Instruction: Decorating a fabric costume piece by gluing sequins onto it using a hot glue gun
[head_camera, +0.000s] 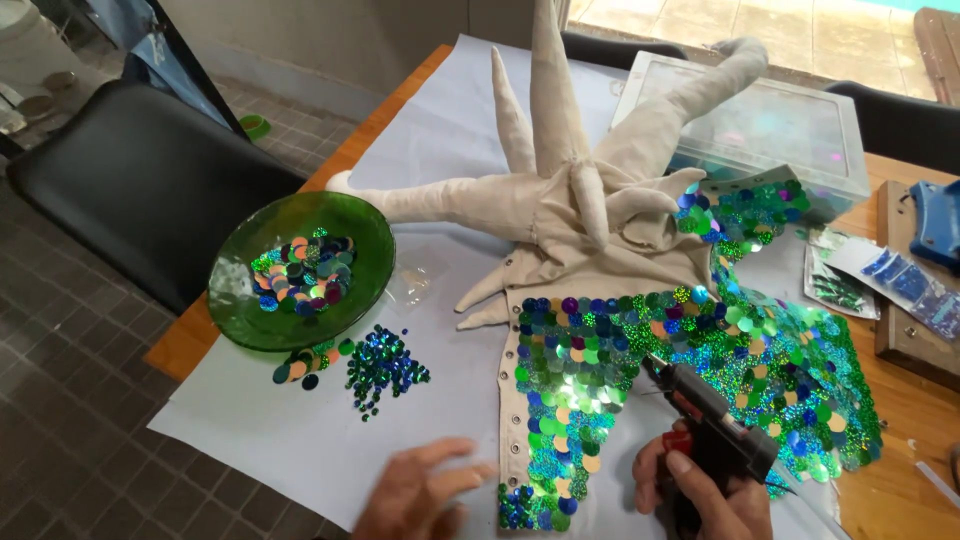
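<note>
While the right hand (705, 490) is clamped round a black glue gun (700, 420), its nozzle rests on the sequined cloth (640, 350) just ahead of the grip. Beside it, the left hand (420, 490) lies flat and open on the white paper (440, 130), holding nothing. Farther out beyond that hand sit loose sequins (385, 368) and a green bowl (240, 310).
</note>
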